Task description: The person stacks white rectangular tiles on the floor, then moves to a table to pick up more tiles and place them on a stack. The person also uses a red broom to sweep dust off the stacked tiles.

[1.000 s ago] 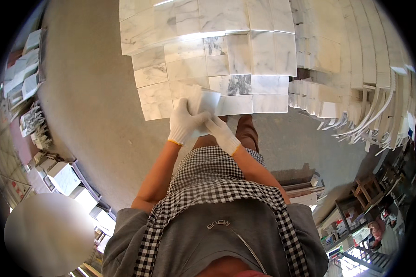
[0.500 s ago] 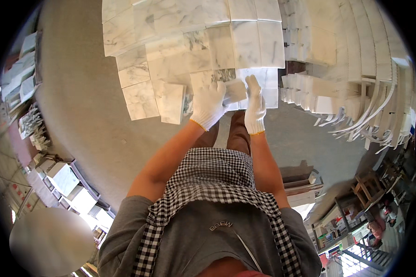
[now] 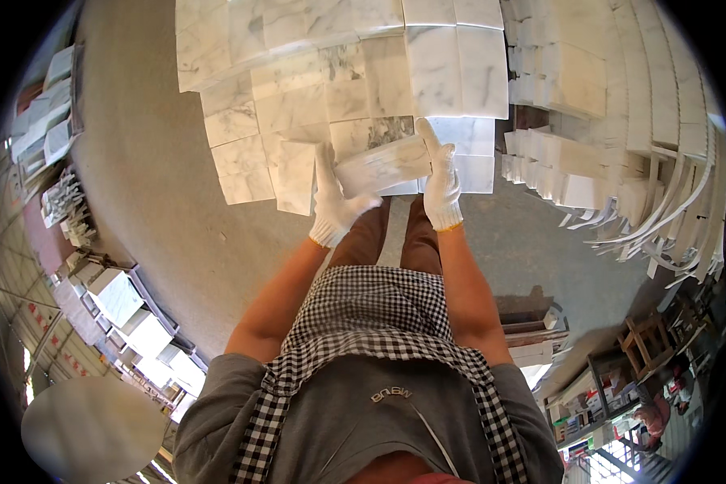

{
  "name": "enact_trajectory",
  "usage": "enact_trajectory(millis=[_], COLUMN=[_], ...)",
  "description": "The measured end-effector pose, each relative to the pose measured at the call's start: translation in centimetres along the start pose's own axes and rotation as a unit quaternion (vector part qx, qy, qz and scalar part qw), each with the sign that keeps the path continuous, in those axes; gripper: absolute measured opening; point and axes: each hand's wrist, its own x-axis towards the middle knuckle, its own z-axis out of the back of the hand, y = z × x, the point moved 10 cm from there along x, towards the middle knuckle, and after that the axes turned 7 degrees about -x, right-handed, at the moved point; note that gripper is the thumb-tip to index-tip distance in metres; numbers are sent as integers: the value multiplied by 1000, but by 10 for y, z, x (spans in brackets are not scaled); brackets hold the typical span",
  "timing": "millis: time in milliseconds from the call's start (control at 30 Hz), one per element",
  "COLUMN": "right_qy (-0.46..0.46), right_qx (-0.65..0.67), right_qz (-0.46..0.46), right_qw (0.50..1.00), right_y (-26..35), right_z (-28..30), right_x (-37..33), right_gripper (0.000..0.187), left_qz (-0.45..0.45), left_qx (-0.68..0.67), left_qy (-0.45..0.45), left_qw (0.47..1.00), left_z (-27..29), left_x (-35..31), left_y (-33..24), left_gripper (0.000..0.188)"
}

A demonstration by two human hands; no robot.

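A pale marble tile [image 3: 385,165], long and rectangular with faint grey veins, is held tilted between my two hands, its right end higher. My left hand [image 3: 339,202], in a white knit glove, presses against the left end with its fingers upright and thumb spread to the right. At the right end, my right hand [image 3: 441,177], gloved the same way, bears against the tile with its fingers pointing up. Beneath and beyond lie rows of white marble tiles [image 3: 383,77]. Close to my left fingers, one thicker marble block [image 3: 297,176] stands out from the rows.
Stacked marble slabs and strips [image 3: 573,153] stand to the right, with thin curling pale strips [image 3: 661,222] at their near end. Grey concrete floor [image 3: 153,177] runs along the left. Racks of slabs [image 3: 125,310] line the left side; a wooden stool [image 3: 647,343] stands lower right.
My left hand has moved left and its thumb has spread away. The tile now shows a long, broad face between my hands. My right hand has stayed nearly in place.
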Motion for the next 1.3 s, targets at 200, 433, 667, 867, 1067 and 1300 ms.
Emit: enact_trajectory(millis=[200, 433, 667, 867, 1067, 1300], right_qy=[9, 21, -71, -139, -203, -204], right_qx=[-44, -60, -7, -115, -606, -733], right_qz=[4, 12, -9, 52, 214, 162], right_qw=[999, 998, 997, 982, 738, 629], right_y=[6, 4, -20, 5, 123, 124], right_z=[0, -3, 33, 92, 63, 35], right_x=[-2, 1, 1, -13, 48, 139], right_gripper=[71, 70, 72, 55, 54, 86], left_qz=[75, 94, -132, -109, -139, 13], left_qx=[-125, 49, 426, 492, 460, 298], left_qy=[-91, -93, 75, 156, 186, 123], left_qw=[985, 990, 892, 849, 857, 946], left_z=[-7, -4, -41, -55, -52, -20], left_x=[-7, -7, 24, 28, 33, 45], left_y=[15, 4, -84, -55, -56, -35], left_gripper=[100, 91, 88, 68, 63, 58])
